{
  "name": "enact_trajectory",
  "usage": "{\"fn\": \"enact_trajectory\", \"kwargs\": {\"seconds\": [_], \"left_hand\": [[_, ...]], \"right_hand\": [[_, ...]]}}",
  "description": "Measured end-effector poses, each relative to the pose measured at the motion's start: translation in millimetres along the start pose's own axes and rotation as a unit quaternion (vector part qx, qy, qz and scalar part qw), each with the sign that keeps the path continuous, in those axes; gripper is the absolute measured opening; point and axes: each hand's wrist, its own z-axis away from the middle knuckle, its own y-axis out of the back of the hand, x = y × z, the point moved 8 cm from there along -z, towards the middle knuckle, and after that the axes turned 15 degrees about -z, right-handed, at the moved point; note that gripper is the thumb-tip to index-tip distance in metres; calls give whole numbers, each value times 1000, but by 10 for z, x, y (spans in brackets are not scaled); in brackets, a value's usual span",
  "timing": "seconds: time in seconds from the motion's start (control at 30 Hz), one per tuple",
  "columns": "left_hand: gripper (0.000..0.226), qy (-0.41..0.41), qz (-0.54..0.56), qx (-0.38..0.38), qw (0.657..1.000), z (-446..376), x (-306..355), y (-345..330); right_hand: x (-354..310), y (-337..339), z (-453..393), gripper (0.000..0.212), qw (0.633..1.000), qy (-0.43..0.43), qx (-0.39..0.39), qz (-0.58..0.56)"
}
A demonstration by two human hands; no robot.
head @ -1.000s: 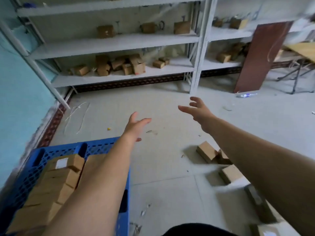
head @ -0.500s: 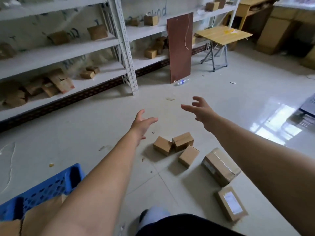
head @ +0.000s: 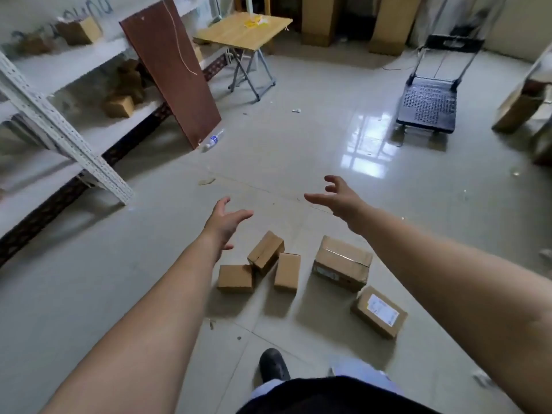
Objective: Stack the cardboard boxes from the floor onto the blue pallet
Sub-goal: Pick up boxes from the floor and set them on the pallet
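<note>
empty hands reach out over five cardboard boxes on the floor; the blue pallet is out of the frame.

the left hand [head: 224,220] and right hand [head: 337,196] hang spread wide, holding nothing, above the cluster at lower centre: three small boxes [head: 265,253] touching one another, a larger taped box [head: 342,262] just beside them and a labelled box [head: 378,314] to the lower right. this looks like the reach for the next pickup; the next move calls for bending down, closing both hands on a box and carrying it to the pallet.
</note>
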Motion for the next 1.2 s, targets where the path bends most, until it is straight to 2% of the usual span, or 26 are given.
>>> {"fn": "enact_trajectory", "kwargs": {"seconds": [0.17,0.3,0.6,0.7,0.9,1.03,1.2], "left_hand": [[73,-47,-79,-87,992,-610,410,-615],[75,-59,-127,-139,980,-1059,667,-1195],[74,-18,-211,-189,959,-2789,465,-2717],[76,-26,-245,-204,948,-3392,139,-3375],[79,12,-320,-244,916,-4187,-1129,-4581],[80,41,-323,-247,913,-4501,-1839,-5118],[93,59,-337,-231,911,-4808,-2282,-5547]], "right_hand": [[146,681,-376,88,996,-21,90,-16],[475,1204,-723,86,988,-72,134,-20],[1903,2153,-1955,88,964,-195,181,5],[2623,2351,-2424,86,954,-219,204,4],[4280,2641,-3033,97,922,-285,251,72],[5168,2901,-3093,104,888,-322,310,103],[5931,3029,-3148,107,877,-353,316,79]]}}
